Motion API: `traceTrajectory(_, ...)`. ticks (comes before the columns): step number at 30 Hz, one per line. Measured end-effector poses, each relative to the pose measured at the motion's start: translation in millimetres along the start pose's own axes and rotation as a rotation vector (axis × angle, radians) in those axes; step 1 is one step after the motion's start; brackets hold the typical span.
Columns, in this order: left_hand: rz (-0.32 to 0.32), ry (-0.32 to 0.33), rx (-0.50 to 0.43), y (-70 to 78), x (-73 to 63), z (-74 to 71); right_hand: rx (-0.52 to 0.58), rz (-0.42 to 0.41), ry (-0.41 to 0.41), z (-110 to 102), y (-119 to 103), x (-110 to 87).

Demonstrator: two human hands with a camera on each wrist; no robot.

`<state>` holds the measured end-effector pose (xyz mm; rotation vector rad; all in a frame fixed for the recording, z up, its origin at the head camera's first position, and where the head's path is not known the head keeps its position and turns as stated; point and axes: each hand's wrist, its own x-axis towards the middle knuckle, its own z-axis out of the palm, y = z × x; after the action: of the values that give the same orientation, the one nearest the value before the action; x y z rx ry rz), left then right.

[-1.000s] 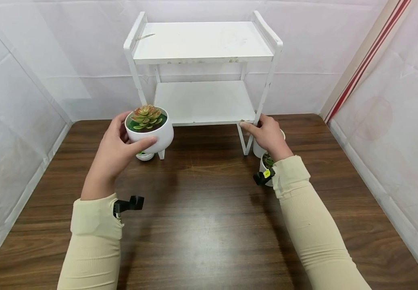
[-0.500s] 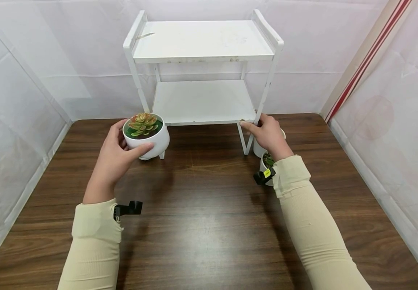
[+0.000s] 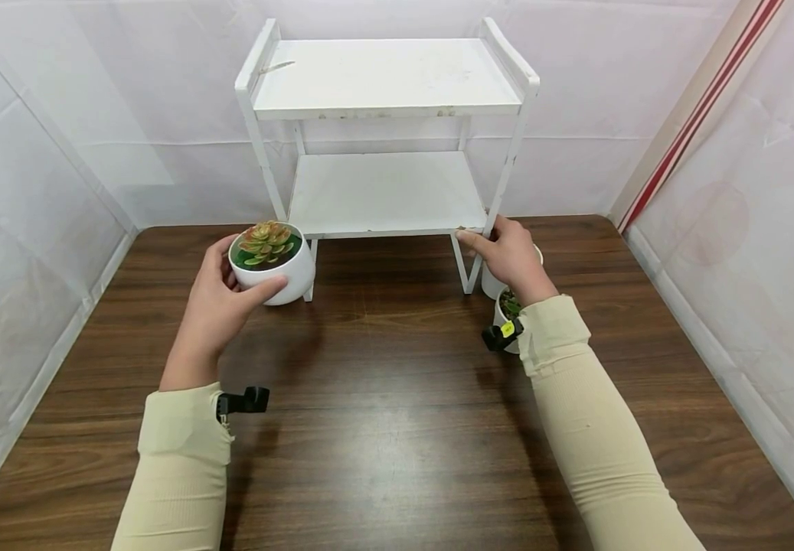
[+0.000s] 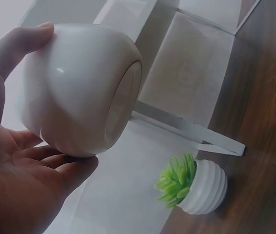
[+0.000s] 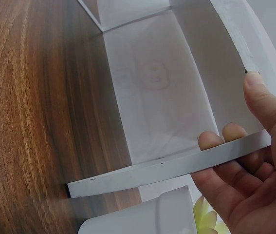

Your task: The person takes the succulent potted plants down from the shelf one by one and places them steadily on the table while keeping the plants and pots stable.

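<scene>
My left hand point(image 3: 214, 310) grips a round white pot point(image 3: 285, 283) with a red-tipped green succulent point(image 3: 266, 243) in it. Thumb and fingers lie on opposite sides of the pot, which is off the table in the left wrist view. My right hand point(image 3: 515, 260) holds the white two-tier shelf point(image 3: 386, 191) at the front right corner of its lower tier. In the right wrist view the fingers curl round the shelf's leg point(image 5: 147, 174), while the thumb lies on the tier's edge.
A ribbed white pot with a bright green plant point(image 4: 176, 180) stands by the shelf's left leg. To the right, a white pot point(image 3: 491, 285) and a small potted plant point(image 3: 509, 304) are partly behind my right hand and wrist. White cloth point(image 3: 734, 252) borders the wooden table point(image 3: 383, 428).
My left hand has lowered the potted succulent and shifted it slightly left, and the pot now covers the small pot behind it in the head view. My right hand stays in place.
</scene>
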<state>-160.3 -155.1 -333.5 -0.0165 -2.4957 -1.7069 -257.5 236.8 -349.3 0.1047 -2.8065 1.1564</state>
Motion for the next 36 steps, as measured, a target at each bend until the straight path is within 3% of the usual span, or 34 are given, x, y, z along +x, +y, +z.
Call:
traceTrajectory(13,-0.012,0.050,-0.003,-16.9,-4.2,-0.1,0.026,0.018,-0.009,0.5,2.3,-1.3)
traceTrajectory(36,-0.068,0.066,-0.003,-42.2,-13.8,-4.8,0.011,0.000,-0.005,1.1,2.6,1.8)
